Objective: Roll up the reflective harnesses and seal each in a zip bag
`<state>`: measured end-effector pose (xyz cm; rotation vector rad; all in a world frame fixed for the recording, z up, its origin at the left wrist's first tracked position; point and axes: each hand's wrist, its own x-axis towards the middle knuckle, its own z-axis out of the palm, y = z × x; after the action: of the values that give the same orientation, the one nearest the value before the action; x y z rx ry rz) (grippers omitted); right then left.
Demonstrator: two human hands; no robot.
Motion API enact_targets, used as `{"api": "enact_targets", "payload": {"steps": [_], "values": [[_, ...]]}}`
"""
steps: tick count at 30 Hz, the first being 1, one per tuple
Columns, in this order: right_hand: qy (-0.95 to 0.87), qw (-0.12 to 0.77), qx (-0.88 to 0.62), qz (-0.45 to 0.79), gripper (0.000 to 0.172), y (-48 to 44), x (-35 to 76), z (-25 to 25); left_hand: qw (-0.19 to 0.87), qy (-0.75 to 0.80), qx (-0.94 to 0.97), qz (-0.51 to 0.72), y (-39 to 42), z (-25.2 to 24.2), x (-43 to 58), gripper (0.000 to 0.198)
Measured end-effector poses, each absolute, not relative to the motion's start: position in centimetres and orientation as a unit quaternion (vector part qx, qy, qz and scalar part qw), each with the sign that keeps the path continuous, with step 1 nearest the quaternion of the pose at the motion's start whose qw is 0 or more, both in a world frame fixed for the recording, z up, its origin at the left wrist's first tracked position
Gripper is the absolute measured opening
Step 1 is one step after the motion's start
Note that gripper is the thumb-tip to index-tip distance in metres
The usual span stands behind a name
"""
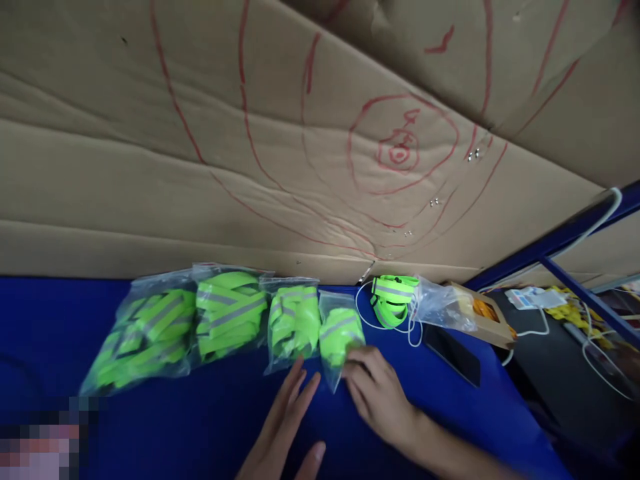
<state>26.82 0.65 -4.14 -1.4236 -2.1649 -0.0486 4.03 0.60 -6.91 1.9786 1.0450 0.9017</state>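
Note:
Several clear zip bags of neon-green straps with grey reflective stripes stand in a row against the cardboard wall. My right hand (377,393) has its curled fingers closed on the lower right edge of the rightmost, smallest bag (343,331). My left hand (283,423) is open, fingers stretched out, its tips close below the neighbouring bag (294,320); I cannot tell whether they touch it. Farther left are a larger bag (230,313) and the widest bag (150,333), which leans over. Unbagged green reflective straps (395,300) lie coiled to the right of the row.
Behind the blue tabletop (165,433) rises a cardboard wall (125,180) with red hand-drawn rings. To the right are a white cable (367,320), crumpled clear plastic (443,307), a cardboard box (493,325), a dark phone (453,355) and a blue metal frame (537,250).

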Motion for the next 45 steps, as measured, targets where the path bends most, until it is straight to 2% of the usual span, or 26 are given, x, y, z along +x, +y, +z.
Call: {"api": "enact_targets", "payload": {"steps": [4, 6, 8, 10, 13, 16, 21, 25, 28, 31, 33, 36, 38, 45], "values": [[-0.843, 0.236, -0.483, 0.017, 0.019, 2.8, 29.3, -2.7, 0.367, 0.399, 0.767, 0.344, 1.1, -7.0, 3.6, 0.046], [-0.828, 0.248, -0.502, 0.011, 0.023, 3.5, 31.3, -1.5, 0.372, 0.394, 0.770, 0.338, 1.3, -7.1, 3.4, 0.040], [-0.778, 0.274, -0.563, -0.053, 0.030, 4.2, 33.6, -0.4, 0.375, 0.385, 0.779, 0.323, 1.5, -7.1, 3.2, 0.034], [-0.734, 0.253, -0.622, -0.097, 0.046, 5.4, 35.9, 0.0, 0.371, 0.372, 0.797, 0.299, 1.6, -6.8, 3.1, 0.031], [-0.717, 0.192, -0.668, -0.057, 0.061, 7.5, 38.3, -0.2, 0.357, 0.351, 0.821, 0.273, 1.9, -6.4, 3.1, 0.029], [-0.704, 0.195, -0.683, -0.012, 0.054, 9.1, 39.1, -0.5, 0.351, 0.347, 0.828, 0.267, 2.0, -6.1, 3.2, 0.028], [-0.673, 0.277, -0.686, 0.013, 0.046, 8.5, 38.5, 0.5, 0.374, 0.335, 0.822, 0.269, 1.9, -5.4, 3.2, 0.025], [-0.584, 0.378, -0.718, 0.026, 0.043, 5.2, 37.2, 2.3, 0.459, 0.309, 0.785, 0.278, 1.5, -4.4, 3.0, 0.028], [-0.491, 0.506, -0.686, 0.177, 0.042, 1.8, 35.0, 3.4, 0.574, 0.289, 0.708, 0.294, 0.9, -4.0, 2.9, 0.043], [-0.447, 0.529, -0.643, 0.327, 0.051, -1.1, 31.7, 3.0, 0.652, 0.275, 0.640, 0.300, 0.4, -3.9, 3.1, 0.067], [-0.447, 0.496, -0.642, 0.377, 0.046, -2.2, 29.4, 1.7, 0.622, 0.313, 0.634, 0.335, 0.2, -4.0, 3.2, 0.070], [-0.467, 0.459, -0.651, 0.385, 0.036, -2.7, 26.9, -0.9, 0.529, 0.374, 0.664, 0.373, 0.1, -4.0, 3.1, 0.032], [-0.463, 0.449, -0.652, 0.399, 0.034, -2.6, 26.2, -2.5, 0.478, 0.391, 0.697, 0.364, 0.1, -3.8, 2.8, 0.020], [-0.386, 0.499, -0.655, 0.417, 0.035, -2.4, 26.5, -3.6, 0.189, 0.353, 0.830, 0.389, 0.0, -3.1, 2.1, 0.051]]}}
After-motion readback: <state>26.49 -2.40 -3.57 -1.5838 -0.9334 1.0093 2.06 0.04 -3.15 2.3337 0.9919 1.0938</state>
